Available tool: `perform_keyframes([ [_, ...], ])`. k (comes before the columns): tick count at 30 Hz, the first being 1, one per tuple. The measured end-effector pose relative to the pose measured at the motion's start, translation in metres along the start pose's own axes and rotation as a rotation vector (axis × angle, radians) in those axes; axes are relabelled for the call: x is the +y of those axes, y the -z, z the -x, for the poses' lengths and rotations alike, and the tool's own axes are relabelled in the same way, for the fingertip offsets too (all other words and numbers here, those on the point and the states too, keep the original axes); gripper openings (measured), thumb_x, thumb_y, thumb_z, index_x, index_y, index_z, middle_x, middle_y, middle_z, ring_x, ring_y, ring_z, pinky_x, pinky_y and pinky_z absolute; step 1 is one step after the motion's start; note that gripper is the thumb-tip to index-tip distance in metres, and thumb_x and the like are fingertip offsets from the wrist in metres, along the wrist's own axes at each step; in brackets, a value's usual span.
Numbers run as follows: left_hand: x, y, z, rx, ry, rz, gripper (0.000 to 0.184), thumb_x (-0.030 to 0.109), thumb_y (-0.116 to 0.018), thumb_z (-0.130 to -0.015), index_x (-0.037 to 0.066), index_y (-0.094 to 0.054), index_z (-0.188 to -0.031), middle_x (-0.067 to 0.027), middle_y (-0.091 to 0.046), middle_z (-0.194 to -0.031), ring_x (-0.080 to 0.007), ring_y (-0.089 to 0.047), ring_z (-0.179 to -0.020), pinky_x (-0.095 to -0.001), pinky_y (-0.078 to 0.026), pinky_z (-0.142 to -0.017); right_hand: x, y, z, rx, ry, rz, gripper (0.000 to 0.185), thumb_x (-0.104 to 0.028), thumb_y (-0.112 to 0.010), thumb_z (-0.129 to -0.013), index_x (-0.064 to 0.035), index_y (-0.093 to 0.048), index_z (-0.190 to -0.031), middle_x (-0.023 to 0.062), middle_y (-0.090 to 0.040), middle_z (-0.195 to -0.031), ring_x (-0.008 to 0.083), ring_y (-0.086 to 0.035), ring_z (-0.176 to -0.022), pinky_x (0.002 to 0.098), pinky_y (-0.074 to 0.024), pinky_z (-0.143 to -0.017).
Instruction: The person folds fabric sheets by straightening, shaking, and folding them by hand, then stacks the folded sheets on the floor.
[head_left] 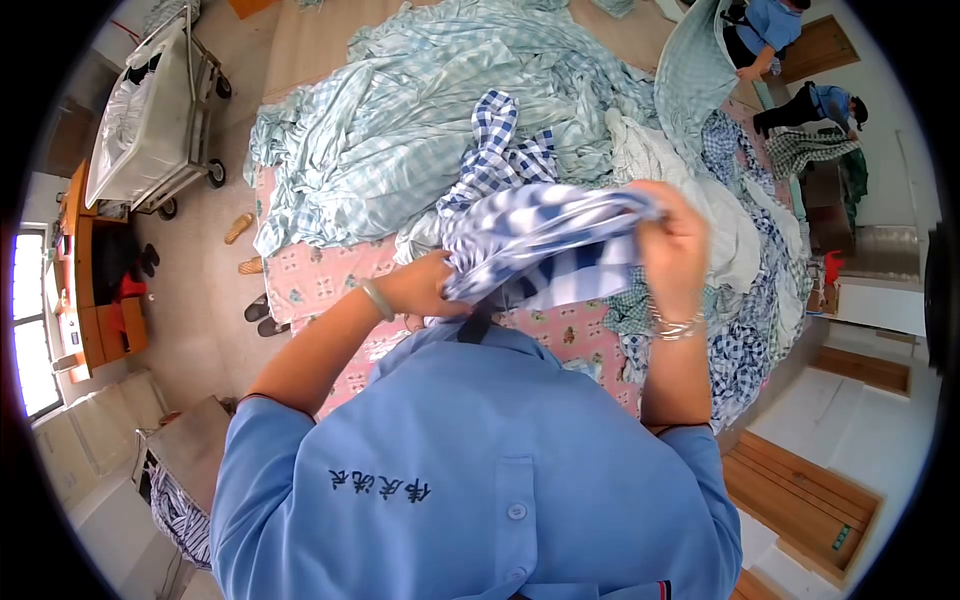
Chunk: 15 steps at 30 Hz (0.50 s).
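Note:
A blue-and-white checked cloth (550,235) is bunched and stretched between my two hands, above the pile in front of my chest. My left hand (415,286), below a pale bangle, is closed on the cloth's gathered left end. At the opposite end, my right hand (675,245) grips the cloth's edge, its fingers partly blurred and hidden by the fabric. Another length of blue checked fabric (495,125) lies just beyond; whether it is joined to the held cloth, I cannot tell.
Pale green checked sheets (390,130) lie heaped ahead. White cloth (725,225) and dark blue checked cloth (740,370) are piled right, on a pink flowered cover (290,220). A wheeled cart (150,120) stands left, near shoes (238,228). Two people (775,25) handle cloth at the far right.

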<state>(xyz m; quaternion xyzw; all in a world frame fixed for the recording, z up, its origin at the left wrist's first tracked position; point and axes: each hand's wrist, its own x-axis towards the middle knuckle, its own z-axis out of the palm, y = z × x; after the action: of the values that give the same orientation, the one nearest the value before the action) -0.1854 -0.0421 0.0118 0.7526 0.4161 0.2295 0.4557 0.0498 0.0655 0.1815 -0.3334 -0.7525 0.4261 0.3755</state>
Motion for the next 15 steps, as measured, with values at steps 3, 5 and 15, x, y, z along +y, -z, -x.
perform_keyframes([
  [3, -0.022, 0.001, 0.016, -0.069, 0.005, -0.218, 0.022, 0.024, -0.061, -0.068, 0.009, -0.059, -0.085, -0.011, -0.059, -0.076, -0.0287, -0.054, -0.083, -0.0425, -0.029, -0.093, -0.01, 0.042, 0.002, 0.372, -0.028, -0.068, 0.022, 0.006, -0.046, -0.075, 0.003, -0.055, -0.095, 0.0051, -0.057, -0.087, 0.0091, -0.053, -0.077, 0.0196, -0.0413, -0.069],
  [5, -0.028, 0.012, 0.03, -0.05, 0.1, -0.317, 0.022, 0.021, -0.061, -0.067, 0.01, -0.059, -0.086, -0.01, -0.06, -0.076, -0.0278, -0.055, -0.08, -0.044, -0.03, -0.092, -0.012, 0.071, 0.009, 0.53, -0.008, -0.102, 0.02, 0.005, -0.047, -0.077, 0.0039, -0.055, -0.095, 0.0051, -0.057, -0.088, 0.0095, -0.053, -0.077, 0.0193, -0.0411, -0.069],
  [15, -0.037, 0.091, 0.098, 0.427, 0.679, -0.892, 0.023, 0.014, -0.057, -0.067, 0.014, -0.06, -0.089, -0.0094, -0.06, -0.072, -0.0261, -0.058, -0.07, -0.0359, -0.043, -0.071, 0.003, 0.085, 0.077, 0.506, -0.04, 0.248, 0.016, 0.003, -0.051, -0.072, 0.0049, -0.056, -0.088, 0.0034, -0.055, -0.078, 0.0077, -0.049, -0.069, 0.0178, -0.0377, -0.062],
])
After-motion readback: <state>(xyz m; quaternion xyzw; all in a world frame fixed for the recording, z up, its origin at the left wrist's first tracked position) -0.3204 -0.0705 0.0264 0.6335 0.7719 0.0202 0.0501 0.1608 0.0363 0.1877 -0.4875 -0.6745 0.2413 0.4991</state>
